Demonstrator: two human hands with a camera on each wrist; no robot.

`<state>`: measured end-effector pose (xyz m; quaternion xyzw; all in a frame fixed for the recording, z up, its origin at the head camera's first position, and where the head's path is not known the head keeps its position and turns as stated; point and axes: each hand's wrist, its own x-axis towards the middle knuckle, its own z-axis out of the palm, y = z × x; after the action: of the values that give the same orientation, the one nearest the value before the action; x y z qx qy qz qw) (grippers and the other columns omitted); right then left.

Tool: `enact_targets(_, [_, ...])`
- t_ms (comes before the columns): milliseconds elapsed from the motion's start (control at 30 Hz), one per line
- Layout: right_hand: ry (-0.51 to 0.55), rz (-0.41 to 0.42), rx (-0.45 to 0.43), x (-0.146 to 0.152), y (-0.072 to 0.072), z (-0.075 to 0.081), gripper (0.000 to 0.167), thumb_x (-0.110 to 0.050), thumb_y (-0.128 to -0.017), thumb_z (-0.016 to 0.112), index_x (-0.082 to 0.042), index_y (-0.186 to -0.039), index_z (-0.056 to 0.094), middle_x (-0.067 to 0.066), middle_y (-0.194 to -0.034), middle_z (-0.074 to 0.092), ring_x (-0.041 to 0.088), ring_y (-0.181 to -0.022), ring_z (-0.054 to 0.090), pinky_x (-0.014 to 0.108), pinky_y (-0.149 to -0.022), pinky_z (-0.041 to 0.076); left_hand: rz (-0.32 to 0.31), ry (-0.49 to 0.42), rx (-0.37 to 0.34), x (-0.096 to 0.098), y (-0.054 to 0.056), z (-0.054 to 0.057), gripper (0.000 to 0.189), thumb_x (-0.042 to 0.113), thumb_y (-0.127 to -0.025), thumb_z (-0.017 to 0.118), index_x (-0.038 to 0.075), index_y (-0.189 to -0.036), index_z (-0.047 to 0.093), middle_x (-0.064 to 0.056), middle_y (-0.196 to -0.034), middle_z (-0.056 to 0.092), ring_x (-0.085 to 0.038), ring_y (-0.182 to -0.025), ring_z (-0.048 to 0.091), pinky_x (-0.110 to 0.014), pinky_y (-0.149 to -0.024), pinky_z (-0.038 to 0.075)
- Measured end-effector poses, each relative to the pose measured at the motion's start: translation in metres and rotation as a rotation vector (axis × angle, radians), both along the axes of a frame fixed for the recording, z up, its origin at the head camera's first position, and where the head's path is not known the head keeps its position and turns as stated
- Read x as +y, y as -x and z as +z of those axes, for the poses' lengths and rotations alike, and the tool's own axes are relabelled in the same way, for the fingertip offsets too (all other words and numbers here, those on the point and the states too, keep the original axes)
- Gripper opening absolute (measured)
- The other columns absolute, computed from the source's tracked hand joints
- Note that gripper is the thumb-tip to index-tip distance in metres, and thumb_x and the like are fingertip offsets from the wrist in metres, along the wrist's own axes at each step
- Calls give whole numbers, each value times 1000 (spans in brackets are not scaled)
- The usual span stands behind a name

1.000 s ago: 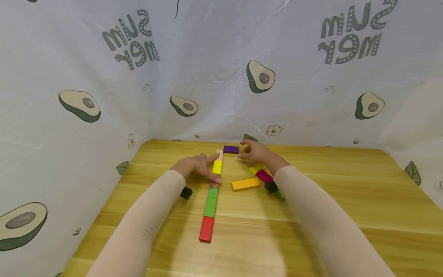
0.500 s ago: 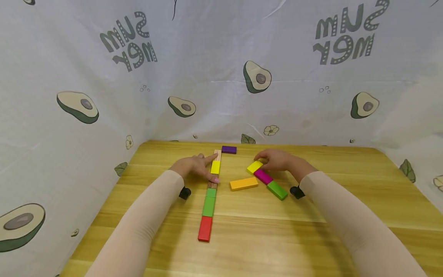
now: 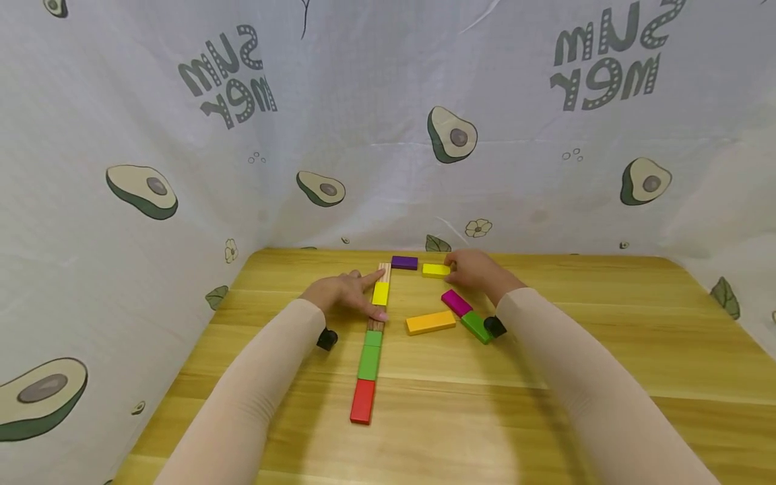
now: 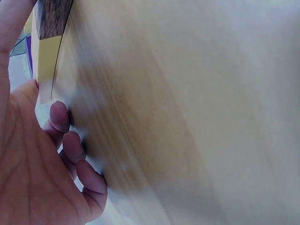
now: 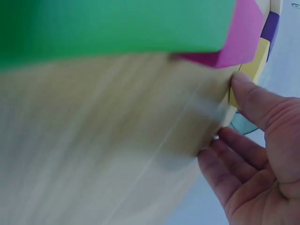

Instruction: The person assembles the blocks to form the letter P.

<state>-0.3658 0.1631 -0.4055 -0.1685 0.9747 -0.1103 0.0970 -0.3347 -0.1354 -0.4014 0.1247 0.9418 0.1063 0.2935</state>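
My right hand [image 3: 477,271] pinches the right end of a yellow block [image 3: 433,271], thumb on its near side. To the left of that block lies a purple block [image 3: 404,263], a small gap between them. My left hand [image 3: 344,294] rests along a straight row of blocks, index finger at the plain wooden block [image 3: 385,277] at the far end and thumb over the brown block [image 3: 375,325]. Between these is another yellow block [image 3: 380,294]. Two green blocks [image 3: 368,362] and a red block [image 3: 362,402] continue the row toward me. The purple block stands beside the row's far end.
An orange block [image 3: 430,322] lies right of the row. Beyond it a magenta block [image 3: 457,303] and a green block [image 3: 476,327] sit end to end, slanting under my right wrist. A printed curtain [image 3: 388,209] hangs behind the wooden table [image 3: 436,424].
My right hand has come back from near the purple block, taken hold of the yellow block beside the magenta one, and brought it up toward the purple block. My left hand has stayed put.
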Motion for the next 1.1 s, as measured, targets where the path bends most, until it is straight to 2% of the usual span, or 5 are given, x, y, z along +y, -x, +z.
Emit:
enact_targets(300, [-34, -89, -39, -13, 13, -1, 45, -27, -100, 66, -6, -140, 59, 18, -135, 65, 37, -122, 59, 54, -113, 44, -3, -4, -2, 2, 1, -1, 119, 85, -67, 72, 56, -159, 2, -12, -165, 25, -42, -151, 31, -68, -118, 30])
enact_targets(633, [-59, -94, -43, -18, 15, 4, 47, -27, -101, 64, -7, -143, 57, 19, -138, 64, 38, -125, 58, 55, -114, 43, -16, 3, 10, 2, 3, 0, 120, 86, -66, 71, 56, -159, 1, -12, -164, 27, -41, -149, 33, -66, -117, 32])
enact_targets(1100, [-53, -90, -19, -21, 14, 4, 46, -26, -102, 62, -7, -143, 57, 19, -140, 63, 39, -129, 57, 56, -116, 41, -2, -3, -2, 0, 4, -1, 120, 85, -66, 72, 55, -159, 3, -12, -164, 27, -40, -150, 31, -67, -119, 29])
